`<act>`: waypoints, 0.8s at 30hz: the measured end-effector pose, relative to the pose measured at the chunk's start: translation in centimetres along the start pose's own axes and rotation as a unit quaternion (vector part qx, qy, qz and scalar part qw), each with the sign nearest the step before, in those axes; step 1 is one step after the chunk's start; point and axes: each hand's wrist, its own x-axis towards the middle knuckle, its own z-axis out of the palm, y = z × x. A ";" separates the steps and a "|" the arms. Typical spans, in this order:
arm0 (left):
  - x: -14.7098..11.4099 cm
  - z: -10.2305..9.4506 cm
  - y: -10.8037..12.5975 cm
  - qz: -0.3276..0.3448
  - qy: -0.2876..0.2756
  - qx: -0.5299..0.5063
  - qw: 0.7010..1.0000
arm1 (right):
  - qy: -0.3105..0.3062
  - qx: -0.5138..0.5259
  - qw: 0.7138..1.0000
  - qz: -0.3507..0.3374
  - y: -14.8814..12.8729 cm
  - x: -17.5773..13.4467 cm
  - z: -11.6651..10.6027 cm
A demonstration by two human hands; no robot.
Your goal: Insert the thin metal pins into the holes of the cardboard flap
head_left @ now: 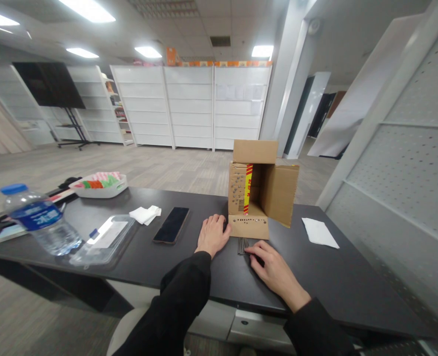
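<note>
A cardboard box stands on the dark table with its flaps open towards me. Small holes and shiny dots mark its left flap, and a row of holes runs across the front flap. My left hand rests at the left edge of that front flap, fingers slightly bent and apart, with the thumb side touching the cardboard. In front of the flap, several thin dark screws lie side by side. My right hand has its thumb and forefinger pinched at the right end of this row, on a screw mostly hidden by the fingertips.
Left of my hands lie a black phone, white tissues and a clear plastic case. Farther left are a water bottle and a white basket. A white paper lies right, near a perforated panel.
</note>
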 end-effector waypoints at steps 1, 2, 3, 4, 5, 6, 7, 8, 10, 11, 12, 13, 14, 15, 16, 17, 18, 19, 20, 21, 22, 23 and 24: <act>0.0 0.0 0.0 0.002 0.002 0.000 1.000 | -0.001 -0.001 1.000 0.001 0.0 0.0 0.0; 0.0 0.1 0.0 0.003 0.002 0.000 1.000 | -0.003 -0.002 1.000 0.002 -0.1 0.0 -0.1; 0.0 0.1 -0.1 0.004 0.003 -0.001 1.000 | -0.005 -0.002 1.000 0.002 -0.1 0.0 -0.1; 0.0 0.1 -0.1 0.004 0.003 -0.001 1.000 | -0.006 -0.001 1.000 0.001 -0.1 0.0 -0.1; 0.0 0.1 -0.1 0.004 0.003 -0.001 1.000 | -0.007 0.000 1.000 0.000 -0.1 0.0 -0.1; 0.0 0.1 -0.1 0.003 0.001 -0.001 1.000 | -0.005 0.001 1.000 -0.001 -0.1 0.0 -0.1; 0.0 0.1 -0.1 0.002 0.000 -0.001 1.000 | -0.003 0.002 1.000 -0.002 0.0 0.0 0.0; 0.0 0.1 0.0 0.000 -0.001 -0.001 1.000 | -0.001 0.002 1.000 -0.003 0.0 0.0 0.0; 0.0 0.1 -0.1 -0.002 -0.003 0.001 1.000 | 0.004 0.000 1.000 -0.004 0.1 0.0 0.1; 0.0 0.1 -0.1 -0.002 -0.002 0.002 1.000 | 0.004 -0.001 1.000 -0.004 0.1 0.0 0.1; 0.0 0.1 -0.1 -0.002 -0.001 0.002 1.000 | 0.004 -0.001 1.000 -0.004 0.1 0.0 0.2; 0.0 0.1 -0.1 -0.001 0.000 0.003 1.000 | 0.002 -0.001 1.000 -0.004 0.2 0.0 0.2; 0.0 0.2 -0.2 0.000 0.001 0.003 1.000 | 0.001 -0.001 1.000 -0.003 0.2 0.0 0.2; 0.0 0.2 -0.2 0.003 0.004 0.003 1.000 | 0.000 0.000 1.000 -0.003 0.2 0.0 0.2; 0.1 0.2 -0.2 0.005 0.006 0.004 1.000 | -0.001 0.000 1.000 -0.003 0.2 0.0 0.2; 0.1 0.3 -0.2 0.007 0.009 0.005 1.000 | 0.000 0.000 1.000 -0.003 0.2 0.0 0.2; 0.0 0.3 -0.2 0.008 0.013 0.005 1.000 | 0.000 -0.001 1.000 -0.004 0.2 0.0 0.2; 0.0 0.3 -0.2 0.010 0.015 0.005 1.000 | 0.001 -0.001 1.000 -0.005 0.1 0.0 0.2; 0.0 0.3 -0.2 0.010 0.015 0.005 1.000 | 0.001 -0.002 1.000 -0.007 0.1 0.0 0.1; 0.0 0.3 -0.2 0.009 0.015 0.004 1.000 | 0.000 -0.003 1.000 -0.008 0.1 0.0 0.1; 0.0 0.3 -0.2 0.009 0.015 0.002 1.000 | 0.000 -0.004 1.000 -0.008 0.1 0.0 0.1; 0.0 0.3 -0.2 0.009 0.015 0.001 1.000 | -0.002 -0.003 1.000 -0.009 0.1 0.0 0.1; 0.0 0.3 -0.2 0.009 0.015 0.000 1.000 | -0.002 -0.003 1.000 -0.009 0.1 0.0 0.1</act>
